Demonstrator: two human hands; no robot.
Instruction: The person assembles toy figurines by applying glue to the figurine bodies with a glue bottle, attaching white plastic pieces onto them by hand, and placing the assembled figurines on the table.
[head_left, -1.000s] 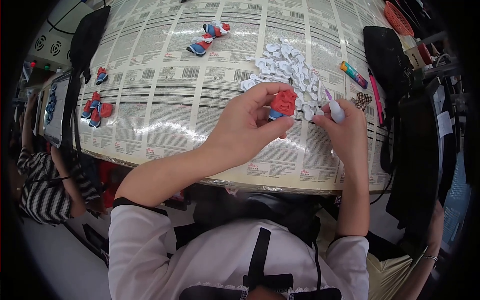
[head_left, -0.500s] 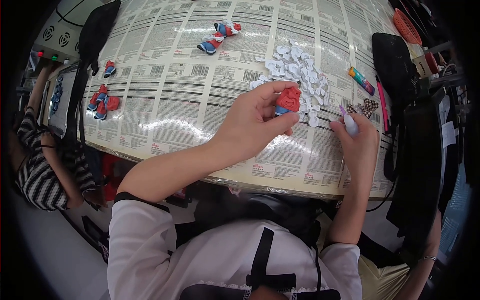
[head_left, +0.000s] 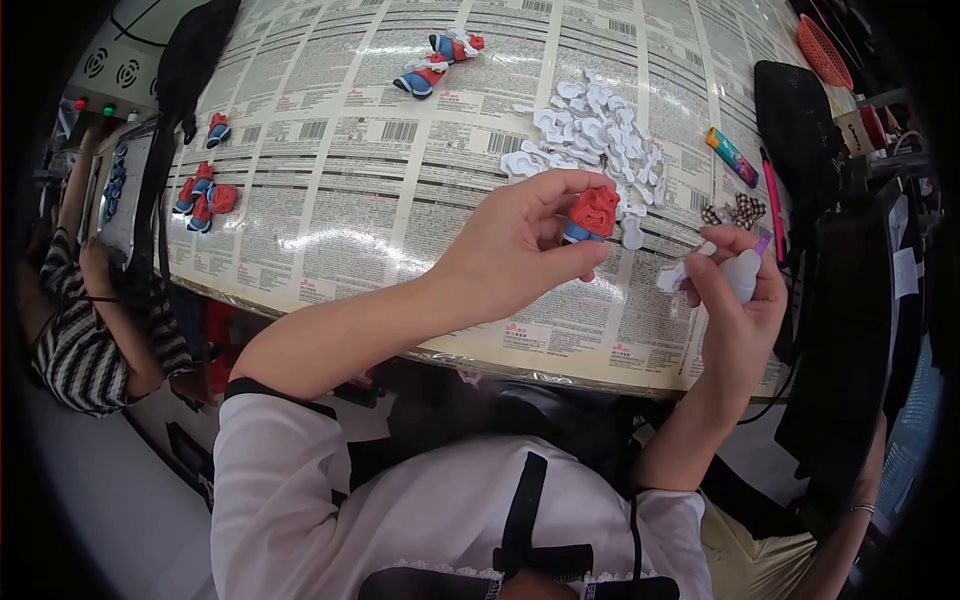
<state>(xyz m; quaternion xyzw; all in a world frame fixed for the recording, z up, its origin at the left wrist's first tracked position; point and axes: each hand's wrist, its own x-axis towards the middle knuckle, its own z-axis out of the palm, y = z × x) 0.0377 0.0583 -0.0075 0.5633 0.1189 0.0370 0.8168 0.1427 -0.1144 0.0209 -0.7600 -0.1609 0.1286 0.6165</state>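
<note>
My left hand (head_left: pixel 505 238) pinches a small red-and-blue figurine (head_left: pixel 594 212) between thumb and fingers, its creased red side showing. To its right, my right hand (head_left: pixel 735 325) grips two things. A thin white moulded piece (head_left: pixel 675 278) sits between thumb and forefinger, and a small white squeeze bottle (head_left: pixel 738 276) with a purple nozzle lies against the other fingers, nozzle pointing away. Just beyond my left hand is a loose pile of similar white pieces (head_left: pixel 600 130). Two figurines (head_left: pixel 424 76) with white parts on them lie farther back.
More red-and-blue figurines (head_left: pixel 203 198) lie at the table's left. Right of the pile are a colourful tube (head_left: pixel 732 157), a checked bow (head_left: pixel 738 212) and a pink pen (head_left: pixel 773 205). An orange basket (head_left: pixel 823 52) stands far right. Another person's arm (head_left: pixel 120 320) is at left.
My right hand now has a white piece between thumb and forefinger, and the bottle has turned back in its grip. The left hand has shifted slightly right with the figurine.
</note>
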